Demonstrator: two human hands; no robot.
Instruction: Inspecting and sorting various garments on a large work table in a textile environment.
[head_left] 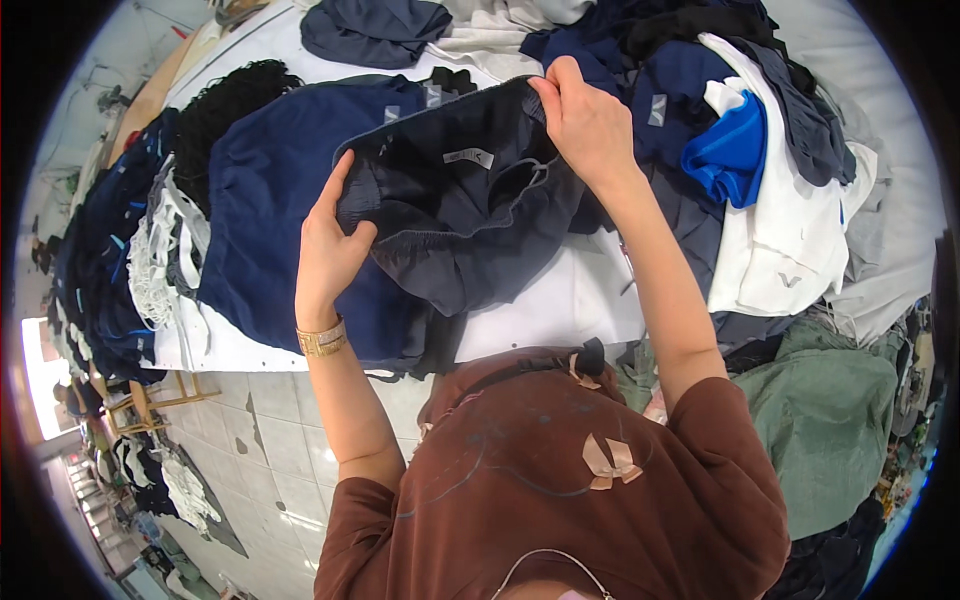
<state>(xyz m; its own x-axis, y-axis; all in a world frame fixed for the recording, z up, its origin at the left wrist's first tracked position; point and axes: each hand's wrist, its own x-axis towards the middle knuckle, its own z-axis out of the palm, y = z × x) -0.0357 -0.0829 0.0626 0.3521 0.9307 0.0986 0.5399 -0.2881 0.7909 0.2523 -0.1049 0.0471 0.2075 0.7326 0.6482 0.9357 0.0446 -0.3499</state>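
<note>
dark garment (450, 270), upper middle of frame | white label (468, 158) inside, dark print | right hand (588, 125) pinching waistband (360, 197) | left hand (333, 245) touching waistband's left end, thumb and forefinger spread wide, grip: cannot tell

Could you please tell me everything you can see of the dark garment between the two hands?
The dark garment, nearly black, looks like thin cloth. Its gathered, elastic-looking waistband is held open toward the camera, showing a pale label inside and a thin grey cord looped near its right side. The left hand spreads one side; the right hand grips the other. The creased body droops above the white table and navy cloth; whether it rests there is unclear.
</note>
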